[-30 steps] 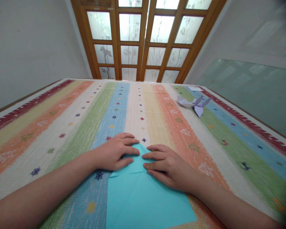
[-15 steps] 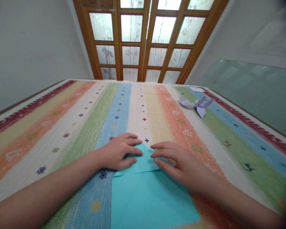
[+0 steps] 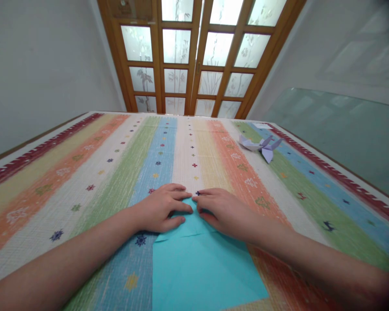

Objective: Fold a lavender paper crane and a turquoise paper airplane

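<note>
A turquoise sheet of paper point(image 3: 204, 272) lies on the table, its far end folded into a point with flaps whose lower edges cross the sheet. My left hand point(image 3: 167, 208) rests along the left slope of that point, fingers and thumb spread, tips touching the paper. At the peak, my right hand point(image 3: 222, 211) has its fingers bent and drawn together on the paper's right slope, with the thumb partly tucked beneath them. The fingertips of both hands come close to each other at the peak. Part of the folded end is hidden under the hands.
A striped tablecloth point(image 3: 116, 190) with small star and cross prints covers the table. A folded lilac paper figure point(image 3: 266, 149) sits at the far right, near a white slip point(image 3: 262, 126). Beyond the table's far edge stand wooden doors point(image 3: 194, 69) with frosted panes.
My right hand has moved left and slightly away from me to the paper's peak, its fingers drawing together. My left hand stays in place. The view has tilted up slightly.
</note>
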Demonstrator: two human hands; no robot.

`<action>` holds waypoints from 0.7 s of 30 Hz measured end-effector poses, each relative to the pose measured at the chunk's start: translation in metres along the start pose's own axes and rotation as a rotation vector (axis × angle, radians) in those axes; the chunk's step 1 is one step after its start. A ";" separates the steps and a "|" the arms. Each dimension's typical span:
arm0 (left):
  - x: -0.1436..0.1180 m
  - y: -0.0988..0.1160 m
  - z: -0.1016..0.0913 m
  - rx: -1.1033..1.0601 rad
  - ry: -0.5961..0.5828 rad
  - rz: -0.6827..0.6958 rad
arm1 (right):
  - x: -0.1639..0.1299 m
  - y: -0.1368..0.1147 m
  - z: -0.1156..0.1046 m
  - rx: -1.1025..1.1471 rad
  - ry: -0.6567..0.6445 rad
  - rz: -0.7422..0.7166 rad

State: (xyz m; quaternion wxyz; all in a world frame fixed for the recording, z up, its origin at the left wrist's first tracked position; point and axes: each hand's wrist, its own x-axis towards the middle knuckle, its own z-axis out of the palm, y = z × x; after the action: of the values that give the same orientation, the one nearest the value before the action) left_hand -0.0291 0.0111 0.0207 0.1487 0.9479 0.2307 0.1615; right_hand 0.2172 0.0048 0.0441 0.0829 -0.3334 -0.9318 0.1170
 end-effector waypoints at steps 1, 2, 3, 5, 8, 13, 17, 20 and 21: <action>0.000 0.000 0.000 0.004 -0.001 -0.005 | -0.002 0.000 0.001 -0.003 0.005 0.008; 0.000 0.000 0.000 0.008 -0.002 -0.010 | -0.005 0.000 0.001 -0.009 0.011 0.020; 0.000 0.000 0.000 0.012 -0.008 -0.017 | -0.008 -0.001 0.001 -0.020 0.014 0.034; 0.000 0.001 0.000 0.021 -0.023 -0.034 | -0.014 -0.003 -0.001 -0.053 0.003 0.060; -0.001 0.002 0.000 0.024 -0.033 -0.051 | -0.025 -0.007 -0.008 -0.101 -0.031 0.070; -0.001 0.002 0.000 0.014 -0.018 -0.046 | -0.054 -0.017 -0.018 -0.164 -0.056 0.100; -0.001 0.002 0.000 0.018 -0.011 -0.035 | -0.075 -0.020 -0.031 -0.207 -0.118 0.136; -0.001 0.002 -0.001 0.014 -0.011 -0.029 | -0.079 -0.011 -0.049 -0.194 -0.222 0.161; -0.001 0.002 -0.001 0.012 -0.012 -0.031 | -0.078 -0.007 -0.055 -0.168 -0.247 0.166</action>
State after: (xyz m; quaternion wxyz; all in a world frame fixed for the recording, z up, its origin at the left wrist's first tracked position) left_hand -0.0294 0.0091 0.0219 0.1467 0.9461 0.2456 0.1519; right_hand 0.2851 -0.0416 0.0923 -0.0703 -0.3980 -0.9107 0.0850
